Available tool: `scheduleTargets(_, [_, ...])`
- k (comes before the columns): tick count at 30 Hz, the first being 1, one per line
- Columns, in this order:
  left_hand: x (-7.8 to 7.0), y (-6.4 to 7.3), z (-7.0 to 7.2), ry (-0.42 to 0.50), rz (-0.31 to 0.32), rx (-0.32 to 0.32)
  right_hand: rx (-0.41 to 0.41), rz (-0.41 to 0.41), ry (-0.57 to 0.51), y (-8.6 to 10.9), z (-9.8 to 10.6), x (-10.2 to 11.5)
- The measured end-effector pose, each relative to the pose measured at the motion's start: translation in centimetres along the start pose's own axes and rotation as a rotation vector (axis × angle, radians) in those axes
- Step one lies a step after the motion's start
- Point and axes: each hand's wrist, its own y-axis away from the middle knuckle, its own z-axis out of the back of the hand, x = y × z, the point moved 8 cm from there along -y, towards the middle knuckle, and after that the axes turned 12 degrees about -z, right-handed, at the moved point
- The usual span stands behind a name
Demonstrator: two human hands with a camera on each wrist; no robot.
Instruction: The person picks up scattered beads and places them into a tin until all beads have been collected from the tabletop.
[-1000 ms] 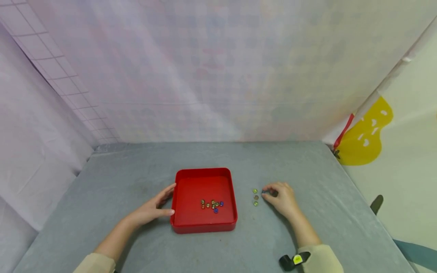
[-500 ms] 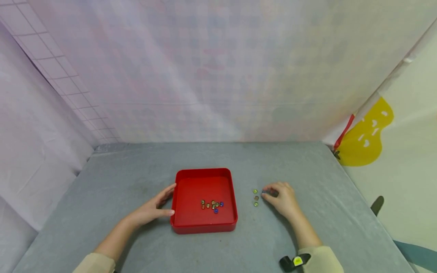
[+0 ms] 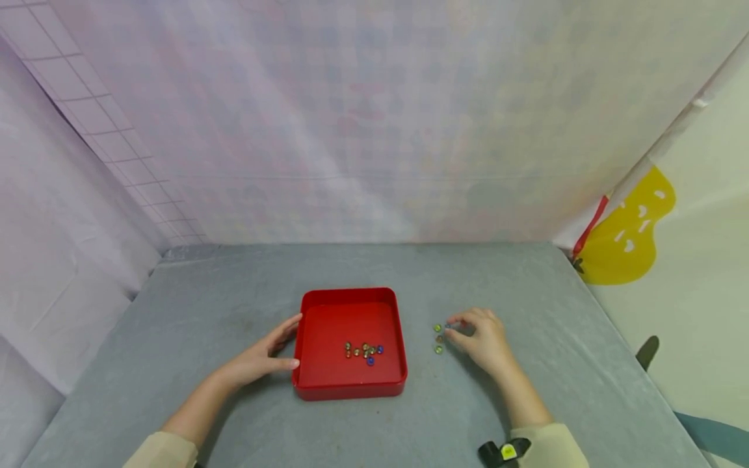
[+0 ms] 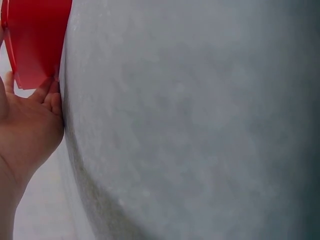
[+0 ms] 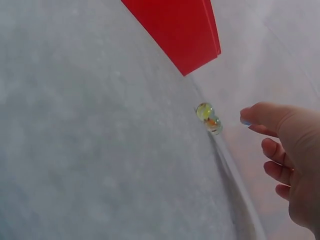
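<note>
A square red tray [image 3: 351, 385] stands on the grey table, with several green, amber and blue marbles [image 3: 370, 361] gathered on its floor. Against the tray's left wall rests my left hand [image 3: 260, 359], thumb and fingers spread along the side. To the right of the tray, my right hand [image 3: 487, 339] pinches a blue marble [image 5: 245, 121] between thumb and fingertip. Just left of those fingers, a yellow-green marble [image 3: 437, 327], an amber marble [image 3: 439, 338] and another green marble [image 3: 439, 350] lie in a short column on the cloth.
Grey cloth [image 3: 251, 422] covers the table. Pale patterned curtains [image 3: 351, 130] hang behind it and at both sides. A black strap device [image 3: 497, 453] sits at my right wrist.
My right hand has shifted slightly left and up with the blue marble, nearer the column of marbles. My left hand and the tray have stayed put.
</note>
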Motion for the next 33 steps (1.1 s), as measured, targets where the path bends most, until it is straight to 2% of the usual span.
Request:
scheduleTargets(18, [-0.4,0.0,0.0,-0.029,-0.001,0.006,-0.025,0.099,-0.050,0.1,0.8,3.6])
scheduleTargets(27, [-0.5,0.1,-0.1,-0.041,0.004,0.005,-0.003,0.099,-0.073,0.3,0.8,4.4])
scheduleTargets(33, [-1.0,0.1,-0.2,-0.052,-0.033,0.019,-0.018,0.129,-0.075,0.4,0.9,5.4])
